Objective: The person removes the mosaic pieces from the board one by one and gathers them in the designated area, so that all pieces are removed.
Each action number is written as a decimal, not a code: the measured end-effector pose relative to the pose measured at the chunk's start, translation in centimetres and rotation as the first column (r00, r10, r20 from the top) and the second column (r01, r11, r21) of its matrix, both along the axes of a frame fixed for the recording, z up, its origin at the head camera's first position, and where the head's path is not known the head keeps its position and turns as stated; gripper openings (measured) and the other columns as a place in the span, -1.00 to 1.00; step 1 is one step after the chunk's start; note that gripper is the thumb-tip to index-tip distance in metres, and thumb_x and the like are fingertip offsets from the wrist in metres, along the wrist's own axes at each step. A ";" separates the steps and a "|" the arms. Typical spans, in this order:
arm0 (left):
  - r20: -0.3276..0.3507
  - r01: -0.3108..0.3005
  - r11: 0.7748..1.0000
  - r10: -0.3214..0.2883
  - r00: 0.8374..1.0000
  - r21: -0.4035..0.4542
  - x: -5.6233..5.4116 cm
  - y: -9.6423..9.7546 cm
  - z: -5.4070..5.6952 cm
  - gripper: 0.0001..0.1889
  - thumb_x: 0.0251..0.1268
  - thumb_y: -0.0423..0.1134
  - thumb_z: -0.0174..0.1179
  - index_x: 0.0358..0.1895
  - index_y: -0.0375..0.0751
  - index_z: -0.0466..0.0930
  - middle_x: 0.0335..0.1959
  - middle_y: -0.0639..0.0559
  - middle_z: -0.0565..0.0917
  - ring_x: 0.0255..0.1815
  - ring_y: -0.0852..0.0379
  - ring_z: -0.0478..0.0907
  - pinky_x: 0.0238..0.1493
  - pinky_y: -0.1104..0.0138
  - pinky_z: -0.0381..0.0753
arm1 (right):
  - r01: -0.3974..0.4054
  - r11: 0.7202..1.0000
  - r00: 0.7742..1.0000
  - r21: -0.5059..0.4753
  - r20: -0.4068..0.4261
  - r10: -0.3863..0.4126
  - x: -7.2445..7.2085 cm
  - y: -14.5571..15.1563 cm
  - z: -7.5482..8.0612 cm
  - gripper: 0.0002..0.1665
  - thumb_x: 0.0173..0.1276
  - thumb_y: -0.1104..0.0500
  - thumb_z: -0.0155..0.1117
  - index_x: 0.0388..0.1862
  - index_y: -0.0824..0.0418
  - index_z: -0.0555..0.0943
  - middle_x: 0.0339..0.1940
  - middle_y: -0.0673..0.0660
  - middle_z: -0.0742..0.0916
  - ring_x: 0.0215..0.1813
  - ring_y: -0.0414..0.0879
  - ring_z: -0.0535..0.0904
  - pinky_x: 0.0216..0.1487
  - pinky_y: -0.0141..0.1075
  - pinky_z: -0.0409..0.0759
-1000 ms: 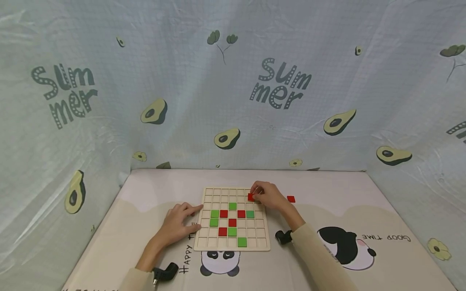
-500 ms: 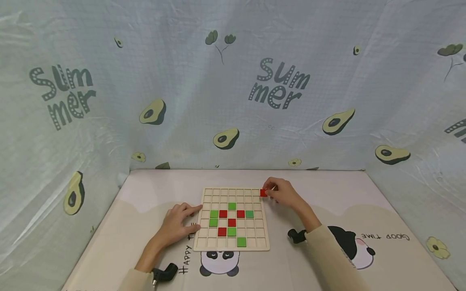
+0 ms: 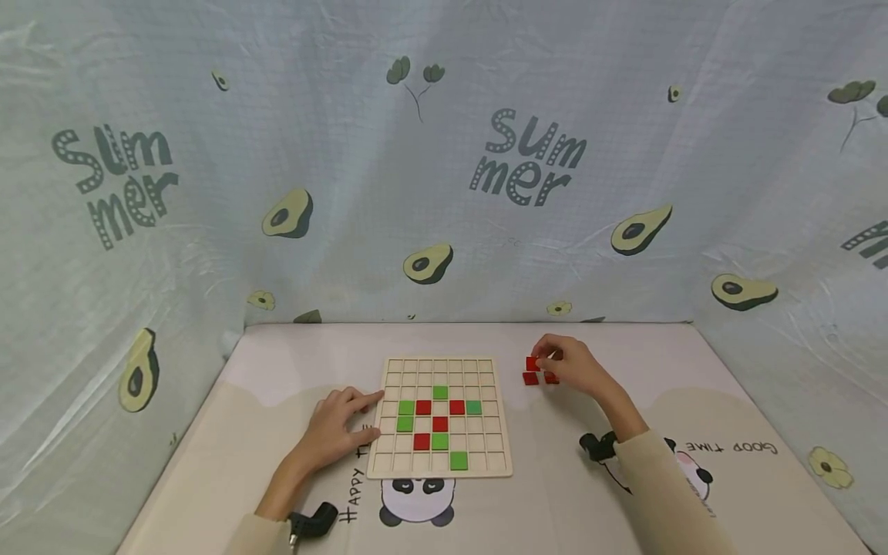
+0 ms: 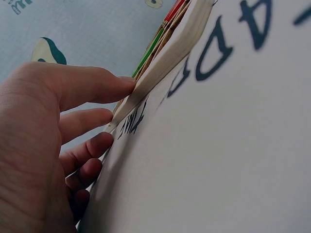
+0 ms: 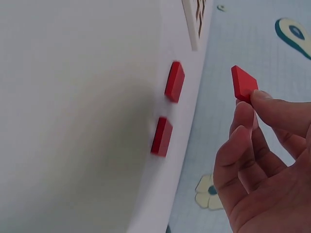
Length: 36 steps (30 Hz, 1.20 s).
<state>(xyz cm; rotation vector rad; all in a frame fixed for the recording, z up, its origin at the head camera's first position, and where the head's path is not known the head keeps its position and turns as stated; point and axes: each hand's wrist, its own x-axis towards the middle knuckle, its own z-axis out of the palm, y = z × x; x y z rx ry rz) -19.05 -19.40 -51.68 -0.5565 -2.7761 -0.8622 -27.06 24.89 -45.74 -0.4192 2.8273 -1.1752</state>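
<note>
Red tile point(image 5: 244, 84), flat and square, is pinched by right fingers point(image 5: 282, 114); spread left fingers point(image 4: 87, 124) touch the board point(image 3: 479, 443).

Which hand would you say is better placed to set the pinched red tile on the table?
Probably the right hand: it pinches the red tile over the table, near two other red tiles, while the left hand touches the left edge of the board.

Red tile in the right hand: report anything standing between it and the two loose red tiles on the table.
Nothing visible: in the right wrist view, the right hand pinches the red tile, with open space between it and both loose red tiles.
</note>
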 end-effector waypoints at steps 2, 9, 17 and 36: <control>0.001 0.000 1.000 0.000 1.000 -0.001 0.0 0.0 0.0 -0.37 0.17 0.11 0.40 0.30 -0.06 0.66 -0.21 0.24 0.52 -0.15 0.24 0.32 -0.11 0.25 0.20 | 0.016 1.000 1.000 -0.002 0.008 -0.016 0.1 0.8 0.0 -0.87 0.45 0.32 0.24 -0.08 0.21 0.66 -0.14 0.18 0.72 -0.20 0.00 0.61 -0.24 -0.24 0.63; 0.004 0.015 1.000 -0.015 1.000 0.002 -0.1 0.1 0.4 -0.37 0.18 0.10 0.40 0.31 -0.06 0.65 -0.22 0.22 0.52 -0.15 0.24 0.31 -0.10 0.27 0.19 | 0.035 0.999 0.999 -0.024 0.012 -0.035 0.1 3.6 -0.1 -0.83 0.47 0.32 0.21 -0.01 0.28 0.63 -0.11 0.26 0.71 -0.26 0.01 0.65 -0.28 -0.28 0.65; 0.004 0.016 1.000 -0.016 1.000 0.001 -0.1 0.1 0.4 -0.38 0.19 0.10 0.40 0.31 -0.06 0.66 -0.22 0.22 0.52 -0.16 0.24 0.31 -0.12 0.28 0.19 | 0.052 0.999 0.996 -0.010 0.072 -0.051 -0.5 5.9 -1.4 -0.83 0.49 0.33 0.18 -0.01 0.34 0.62 -0.15 0.26 0.70 -0.30 -0.05 0.60 -0.29 -0.30 0.62; 0.018 0.000 1.000 0.000 1.000 -0.005 -0.2 0.0 0.0 -0.38 0.19 0.10 0.40 0.32 -0.02 0.65 -0.21 0.26 0.52 -0.13 0.24 0.33 -0.09 0.25 0.22 | 0.067 0.996 0.989 0.054 0.127 -0.073 -0.8 7.4 -2.8 -0.84 0.49 0.34 0.16 -0.05 0.32 0.64 -0.33 0.16 0.67 -0.33 -0.04 0.55 -0.30 -0.25 0.57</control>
